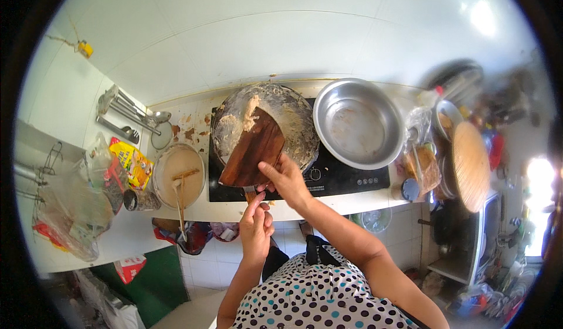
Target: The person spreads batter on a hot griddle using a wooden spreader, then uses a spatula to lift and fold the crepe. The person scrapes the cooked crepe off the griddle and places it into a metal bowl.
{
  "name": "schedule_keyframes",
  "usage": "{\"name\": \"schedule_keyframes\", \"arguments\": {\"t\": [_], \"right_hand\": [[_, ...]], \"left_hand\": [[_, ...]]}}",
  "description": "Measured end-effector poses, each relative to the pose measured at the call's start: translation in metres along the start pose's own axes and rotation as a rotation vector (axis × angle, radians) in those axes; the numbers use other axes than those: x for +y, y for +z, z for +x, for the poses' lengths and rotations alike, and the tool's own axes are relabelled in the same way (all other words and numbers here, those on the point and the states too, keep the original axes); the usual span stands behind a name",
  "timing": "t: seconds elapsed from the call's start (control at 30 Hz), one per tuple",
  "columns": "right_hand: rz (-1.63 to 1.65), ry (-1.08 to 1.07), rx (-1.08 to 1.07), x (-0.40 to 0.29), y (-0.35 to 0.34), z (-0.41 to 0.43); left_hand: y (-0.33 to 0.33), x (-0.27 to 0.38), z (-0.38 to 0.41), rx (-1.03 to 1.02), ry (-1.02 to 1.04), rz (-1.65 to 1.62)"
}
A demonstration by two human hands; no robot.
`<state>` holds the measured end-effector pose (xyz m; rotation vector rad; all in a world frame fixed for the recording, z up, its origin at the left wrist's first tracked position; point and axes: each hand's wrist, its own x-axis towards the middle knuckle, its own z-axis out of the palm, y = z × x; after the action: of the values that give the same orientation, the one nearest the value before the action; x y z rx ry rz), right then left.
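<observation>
A dark wooden scraper board [255,153] is tilted over a round pan [303,131] coated with pale, dried batter. A lump of pale dough [251,113] clings to the board's far left edge. My right hand [286,181] grips the near right side of the board, thumb on top and fingers partly hidden beneath. My left hand [257,227] is closed around the short handle [250,195] below the board, and covers most of it. To the left, a bowl of beige batter [176,192] holds a T-shaped wooden spreader [180,197], whose stick reaches over the counter edge.
The pan sits on a black induction cooktop [347,183]. A wide steel basin [358,124] overlaps its right side. Farther right are a jar with a blue lid [409,190] and a woven round tray [470,166]. Left are a yellow packet [132,164], plastic bags [74,210] and hanging ladles [132,113].
</observation>
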<state>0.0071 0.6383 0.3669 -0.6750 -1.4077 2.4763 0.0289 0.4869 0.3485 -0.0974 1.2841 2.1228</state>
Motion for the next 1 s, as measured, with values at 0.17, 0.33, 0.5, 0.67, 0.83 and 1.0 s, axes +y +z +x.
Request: {"name": "schedule_keyframes", "arguments": {"t": [0.17,0.33,0.5,0.67,0.83,1.0], "right_hand": [[-0.262,-0.2,0.095,0.028,0.003,-0.011],[-0.311,-0.123,0.175,0.026,0.01,-0.026],[-0.213,-0.238,0.194,0.042,0.012,-0.03],[0.067,-0.1,0.18,0.085,-0.003,-0.034],[0.371,0.215,-0.287,0.093,-0.016,-0.031],[0.15,0.058,-0.152,0.056,-0.006,-0.04]], "left_hand": [[0.016,-0.006,0.019,0.108,-0.029,-0.047],[0.014,-0.011,0.026,0.084,-0.052,-0.192],[0.006,-0.001,0.032,0.067,-0.047,-0.184],[-0.016,0.02,0.033,-0.062,-0.035,-0.168],[-0.01,0.023,0.019,-0.178,-0.166,-0.131],[-0.027,0.011,0.012,-0.267,-0.225,-0.082]]}}
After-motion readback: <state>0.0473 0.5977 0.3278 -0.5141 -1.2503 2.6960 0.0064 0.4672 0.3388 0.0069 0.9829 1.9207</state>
